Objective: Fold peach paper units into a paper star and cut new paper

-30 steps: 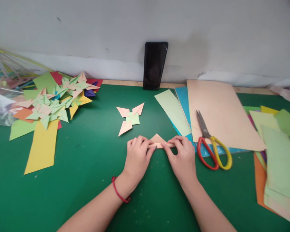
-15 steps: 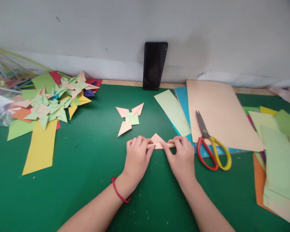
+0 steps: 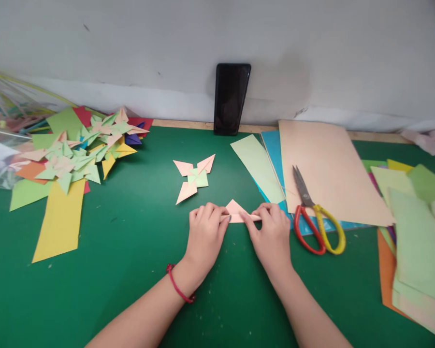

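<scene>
Between my hands lies a small folded piece of peach paper (image 3: 234, 209), with a triangular point facing away from me and a narrow folded strip along its near edge. My left hand (image 3: 206, 234) pinches the strip's left end between thumb and fingers. At the right end, my right hand (image 3: 271, 232) is closed on the paper in the same way; the fingers partly hide both ends. Just beyond sits a folded paper star (image 3: 197, 177) with a light green centre and several peach points. Scissors (image 3: 310, 203) with one red and one yellow handle lie right of my right hand.
A black phone (image 3: 232, 99) leans against the wall. Folded paper stars (image 3: 76, 159) and a yellow sheet (image 3: 60, 222) are heaped at left, near a clear plastic bag (image 3: 7, 159). Peach sheets (image 3: 326, 169) lie under the scissors; green sheets (image 3: 420, 241) are at far right.
Almost nothing differs. Both hands keep their pinch on the peach paper, and its folded strip looks slightly flatter. The whole view has shifted a little.
</scene>
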Motion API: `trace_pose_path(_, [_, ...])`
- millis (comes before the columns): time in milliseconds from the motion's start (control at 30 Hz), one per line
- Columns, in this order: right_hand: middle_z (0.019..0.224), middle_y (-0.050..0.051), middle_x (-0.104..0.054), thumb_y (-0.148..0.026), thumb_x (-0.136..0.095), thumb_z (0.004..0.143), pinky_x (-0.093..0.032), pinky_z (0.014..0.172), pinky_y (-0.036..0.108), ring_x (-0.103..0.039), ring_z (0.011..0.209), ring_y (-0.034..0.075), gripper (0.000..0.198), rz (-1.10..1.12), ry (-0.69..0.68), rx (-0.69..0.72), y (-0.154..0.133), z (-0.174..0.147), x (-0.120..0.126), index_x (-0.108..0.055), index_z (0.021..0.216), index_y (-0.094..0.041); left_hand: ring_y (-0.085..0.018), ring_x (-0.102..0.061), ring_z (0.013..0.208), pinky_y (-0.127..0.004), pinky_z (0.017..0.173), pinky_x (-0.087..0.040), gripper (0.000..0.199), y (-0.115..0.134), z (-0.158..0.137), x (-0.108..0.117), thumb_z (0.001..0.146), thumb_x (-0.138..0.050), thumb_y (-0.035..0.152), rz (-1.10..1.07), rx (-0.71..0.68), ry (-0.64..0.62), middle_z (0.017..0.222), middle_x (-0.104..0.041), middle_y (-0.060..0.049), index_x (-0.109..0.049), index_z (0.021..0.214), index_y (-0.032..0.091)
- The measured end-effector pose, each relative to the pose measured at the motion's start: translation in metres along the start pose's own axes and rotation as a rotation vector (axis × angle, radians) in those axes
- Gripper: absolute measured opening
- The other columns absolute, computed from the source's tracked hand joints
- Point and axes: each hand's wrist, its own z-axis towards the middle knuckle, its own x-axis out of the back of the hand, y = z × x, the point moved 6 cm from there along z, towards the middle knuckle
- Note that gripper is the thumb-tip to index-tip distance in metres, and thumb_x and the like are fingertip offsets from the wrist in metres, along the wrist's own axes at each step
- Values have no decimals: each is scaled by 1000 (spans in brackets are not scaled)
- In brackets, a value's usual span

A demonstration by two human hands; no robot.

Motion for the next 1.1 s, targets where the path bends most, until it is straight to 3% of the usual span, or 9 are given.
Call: trace_pose_path(1100, [87, 5, -56, -48, -49, 87, -34, 78, 35, -50, 81, 21, 33, 24, -30, -17, 1, 1, -1, -54, 73, -19, -18, -52, 83, -35, 77, -31, 8, 1, 2, -2, 90, -49, 18, 45, 10, -24, 89, -60, 0, -57, 91, 20])
